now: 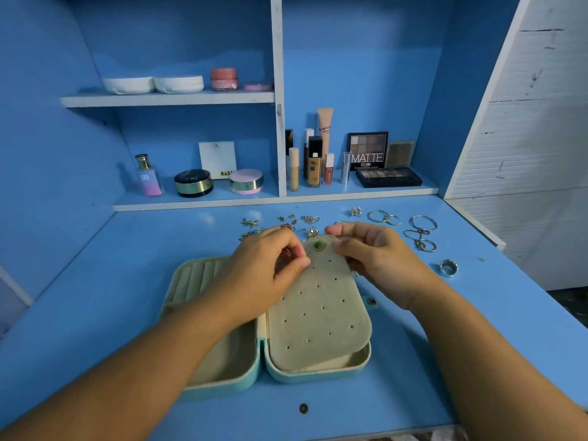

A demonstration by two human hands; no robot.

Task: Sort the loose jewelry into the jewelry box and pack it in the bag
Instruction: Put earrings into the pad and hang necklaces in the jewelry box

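We pinch the earring panel [318, 313] of the jewelry box [318, 378] with left hand [270, 265] and right hand [377, 259]; the green stud [319, 245] sits near its top edge. Flexing the panel could dislodge it.

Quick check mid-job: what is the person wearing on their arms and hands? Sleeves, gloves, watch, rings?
Nothing that shows. Both forearms are bare down to the frame edge, with no sleeve in view. The left hand and right hand have no gloves, and no watch, bracelet or ring shows on the wrists or visible fingers. The nails look short and unpainted.
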